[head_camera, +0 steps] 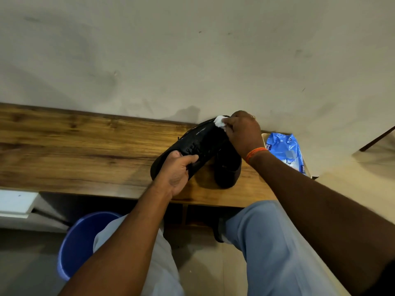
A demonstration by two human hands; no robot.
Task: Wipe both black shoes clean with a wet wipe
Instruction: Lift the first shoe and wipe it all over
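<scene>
The left hand (177, 171) grips one black shoe (192, 146) near its laces, tilting it up off the wooden shelf (74, 146); the right hand (243, 133) pinches a white wet wipe (220, 121) against the toe. The shoe could twist or slip from that one-handed hold if the wiping pressure grows — likely, I judge. Count: two shoes, the second shoe (227, 169) lying below the right hand; one wipe; one blue wipes packet (284, 150) just right of that wrist.

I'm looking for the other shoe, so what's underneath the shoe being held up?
Under the lifted shoe the second black shoe lies on the wooden shelf, its heel end showing. Its front part is covered by the lifted shoe and the right hand, which holds the wipe.
</scene>
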